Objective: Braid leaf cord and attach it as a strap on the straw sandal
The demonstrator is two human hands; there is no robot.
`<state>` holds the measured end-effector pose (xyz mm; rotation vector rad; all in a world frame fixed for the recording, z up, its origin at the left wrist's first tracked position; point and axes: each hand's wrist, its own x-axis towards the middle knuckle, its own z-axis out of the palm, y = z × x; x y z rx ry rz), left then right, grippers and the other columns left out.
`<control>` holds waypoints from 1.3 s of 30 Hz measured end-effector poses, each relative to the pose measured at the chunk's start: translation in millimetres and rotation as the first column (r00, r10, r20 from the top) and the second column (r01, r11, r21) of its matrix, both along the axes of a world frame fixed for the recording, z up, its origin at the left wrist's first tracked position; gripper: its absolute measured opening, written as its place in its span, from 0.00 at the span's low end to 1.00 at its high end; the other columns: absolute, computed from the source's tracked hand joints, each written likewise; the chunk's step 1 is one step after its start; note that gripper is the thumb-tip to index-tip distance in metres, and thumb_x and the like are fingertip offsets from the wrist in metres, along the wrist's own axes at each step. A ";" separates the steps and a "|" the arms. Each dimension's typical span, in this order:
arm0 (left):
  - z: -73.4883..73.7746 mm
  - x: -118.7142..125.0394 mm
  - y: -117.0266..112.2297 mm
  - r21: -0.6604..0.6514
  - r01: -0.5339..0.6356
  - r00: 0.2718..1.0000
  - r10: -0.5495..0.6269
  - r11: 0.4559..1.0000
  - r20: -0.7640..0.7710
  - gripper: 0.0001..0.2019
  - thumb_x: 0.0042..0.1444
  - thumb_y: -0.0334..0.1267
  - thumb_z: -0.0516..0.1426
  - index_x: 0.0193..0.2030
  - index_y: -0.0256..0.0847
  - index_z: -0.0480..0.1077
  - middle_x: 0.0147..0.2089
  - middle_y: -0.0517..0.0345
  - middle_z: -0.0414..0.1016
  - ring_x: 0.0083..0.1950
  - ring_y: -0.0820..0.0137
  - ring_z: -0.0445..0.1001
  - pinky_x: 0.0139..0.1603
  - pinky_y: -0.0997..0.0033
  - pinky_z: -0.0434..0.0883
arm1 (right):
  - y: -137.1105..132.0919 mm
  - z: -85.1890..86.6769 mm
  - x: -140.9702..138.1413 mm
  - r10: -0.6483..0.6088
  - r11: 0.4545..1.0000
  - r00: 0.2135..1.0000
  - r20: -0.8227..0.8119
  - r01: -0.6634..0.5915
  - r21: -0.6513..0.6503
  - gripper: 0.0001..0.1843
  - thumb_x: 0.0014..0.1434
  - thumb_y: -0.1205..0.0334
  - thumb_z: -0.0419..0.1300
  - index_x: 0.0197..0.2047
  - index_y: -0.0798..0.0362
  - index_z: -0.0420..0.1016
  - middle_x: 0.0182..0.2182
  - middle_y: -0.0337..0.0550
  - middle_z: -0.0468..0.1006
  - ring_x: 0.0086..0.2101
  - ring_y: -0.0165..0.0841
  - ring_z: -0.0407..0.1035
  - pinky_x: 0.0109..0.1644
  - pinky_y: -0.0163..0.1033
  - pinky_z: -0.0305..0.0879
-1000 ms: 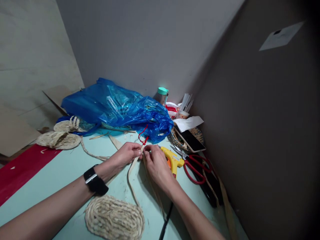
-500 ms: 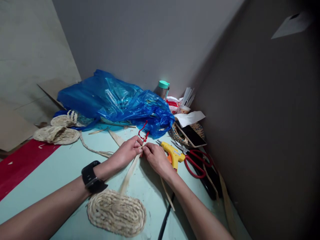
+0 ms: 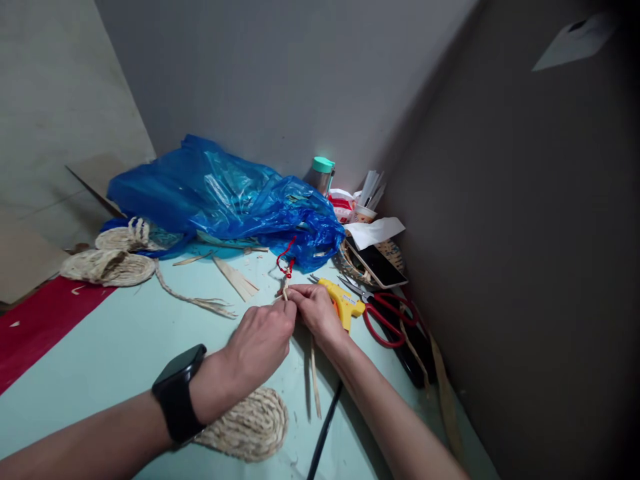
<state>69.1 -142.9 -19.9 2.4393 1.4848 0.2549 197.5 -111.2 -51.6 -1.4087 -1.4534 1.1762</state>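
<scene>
My left hand [image 3: 263, 337] and my right hand [image 3: 318, 312] meet over the table, both closed on the pale, dried plant-fibre strips [image 3: 287, 288]. A red string [image 3: 285, 257] is tied at the far end of the strips. From under my right hand a loose strip [image 3: 315, 387] hangs toward me. Below my left wrist lies an oval woven straw sole [image 3: 250, 427], partly covered by that arm. A yellow glue gun [image 3: 349, 303] rests just beyond my right hand. The exact finger grip is partly hidden.
Red-handled scissors [image 3: 385, 327] lie right of the glue gun. A phone [image 3: 383, 267] leans on a basket [image 3: 345, 260]. Behind are a blue plastic bag [image 3: 210, 193] and a bottle [image 3: 321, 175]. Woven slippers [image 3: 110, 267] sit at left; a black cord [image 3: 325, 427] runs forward.
My left hand has drawn back toward me and turned knuckles up, uncovering a flat strip behind it. My right hand stays near the same place on the strips. The view has shifted slightly.
</scene>
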 end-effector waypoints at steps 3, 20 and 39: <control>-12.0 3.0 -6.6 0.023 0.013 1.000 -0.013 1.000 -0.028 0.23 0.56 0.19 0.42 0.54 0.24 0.71 0.47 0.26 0.77 0.42 0.45 0.77 0.38 0.55 0.66 | -2.3 3.4 1.0 0.014 0.999 0.996 -0.083 -0.018 -0.040 0.15 0.56 0.57 0.54 0.23 0.54 0.73 0.20 0.37 0.70 0.22 0.29 0.60 0.26 0.33 0.53; 2.7 -25.5 52.8 -0.443 0.107 0.728 0.233 0.890 0.644 0.09 0.56 0.40 0.54 0.39 0.39 0.70 0.29 0.55 0.73 0.31 0.65 0.72 0.32 0.68 0.68 | -5.2 9.0 0.9 0.067 0.997 0.980 -0.188 -0.072 -0.021 0.14 0.59 0.57 0.55 0.26 0.55 0.74 0.17 0.32 0.62 0.20 0.26 0.51 0.25 0.32 0.49; -26.2 -14.4 51.7 -0.678 0.235 0.519 0.500 0.696 0.693 0.06 0.64 0.36 0.56 0.35 0.37 0.67 0.21 0.72 0.57 0.16 0.83 0.48 0.13 0.81 0.45 | -8.8 29.1 17.9 0.100 0.971 0.816 0.570 -0.205 0.123 0.13 0.64 0.65 0.54 0.29 0.55 0.75 0.24 0.42 0.74 0.27 0.31 0.64 0.32 0.37 0.49</control>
